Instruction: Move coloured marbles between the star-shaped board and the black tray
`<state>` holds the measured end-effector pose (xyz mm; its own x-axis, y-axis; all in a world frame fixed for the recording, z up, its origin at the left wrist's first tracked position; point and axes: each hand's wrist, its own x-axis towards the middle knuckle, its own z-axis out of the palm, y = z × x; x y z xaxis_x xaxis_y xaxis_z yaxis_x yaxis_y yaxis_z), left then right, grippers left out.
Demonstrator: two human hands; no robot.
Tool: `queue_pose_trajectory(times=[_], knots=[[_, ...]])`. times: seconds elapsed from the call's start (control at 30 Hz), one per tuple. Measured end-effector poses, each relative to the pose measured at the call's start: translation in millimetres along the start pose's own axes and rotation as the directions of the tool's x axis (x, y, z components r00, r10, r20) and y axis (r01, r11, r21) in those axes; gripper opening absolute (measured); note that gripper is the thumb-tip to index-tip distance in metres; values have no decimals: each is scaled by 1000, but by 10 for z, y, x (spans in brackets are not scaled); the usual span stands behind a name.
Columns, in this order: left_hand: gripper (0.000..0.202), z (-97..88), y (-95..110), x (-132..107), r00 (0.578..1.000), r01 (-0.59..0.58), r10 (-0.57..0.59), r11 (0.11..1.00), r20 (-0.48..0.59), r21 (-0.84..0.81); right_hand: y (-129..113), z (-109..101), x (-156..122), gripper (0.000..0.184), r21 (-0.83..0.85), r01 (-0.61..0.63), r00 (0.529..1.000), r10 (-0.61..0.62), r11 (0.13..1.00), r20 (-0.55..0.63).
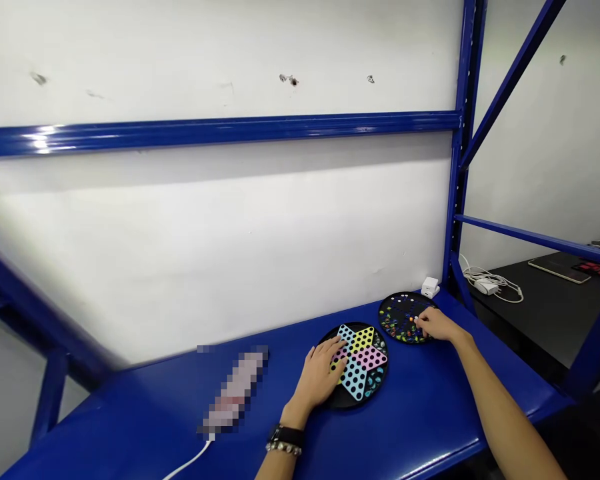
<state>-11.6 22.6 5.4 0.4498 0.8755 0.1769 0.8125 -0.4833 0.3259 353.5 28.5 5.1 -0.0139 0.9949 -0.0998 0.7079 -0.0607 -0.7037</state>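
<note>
A round black Chinese checkers board [356, 377] with a pastel star full of holes lies on the blue shelf. My left hand [320, 370] rests on its left side, palm down with fingers apart, covering part of the star. Marbles sit in the board's side pockets at the right. Behind it to the right is a round black tray [393, 303] holding many coloured marbles and a few white and orange pieces. Over the tray's right part, my right hand [435, 324] has thumb and fingers pinched together. Whatever they hold, if anything, is too small to make out.
A pixelated, phone-like object [235, 393] with a white cable [187, 463] lies at the left. White chargers [430, 287] stand by the rack's blue post [455, 200]. Beyond the post, a dark table [525, 280] carries more cables and a tablet-like device [559, 270].
</note>
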Motion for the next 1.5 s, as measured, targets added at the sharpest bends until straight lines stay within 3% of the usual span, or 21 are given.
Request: queue_pose_trajectory(times=[0.17, 0.27, 0.4, 0.67, 0.93, 1.23, 1.5], knots=[[41, 8, -5, 2, 1000, -17, 17, 1000, -15, 13, -52, 23, -4, 37, 25, 20, 1000, -20, 999, -8], [41, 5, -2, 3, 1000, -9, 9, 1000, -7, 9, -45, 35, -2, 26, -65, 65, 997, -68, 996, -45], [41, 8, -3, 3, 1000, -1, 1, 1000, 5, -2, -76, 53, -19, 12, -63, 113, 994, -114, 992, 0], [41, 7, -3, -2, 1000, -8, 8, 1000, -6, -12, -211, 75, -75, 17, -21, 158, 984, -156, 987, 88], [42, -7, 11, 1, 1000, 14, -13, 999, 20, -30, -283, 129, -69, 18, -40, 120, 991, -117, 992, 70], [42, -11, 10, 2, 1000, 6, -6, 1000, 15, -11, -301, 165, -73, 18, -33, 231, 969, -227, 972, 101], [41, 5, 0, -1, 1000, -7, 7, 1000, -11, 1, -287, 301, -11, 26, -137, 284, 959, -280, 949, 44]])
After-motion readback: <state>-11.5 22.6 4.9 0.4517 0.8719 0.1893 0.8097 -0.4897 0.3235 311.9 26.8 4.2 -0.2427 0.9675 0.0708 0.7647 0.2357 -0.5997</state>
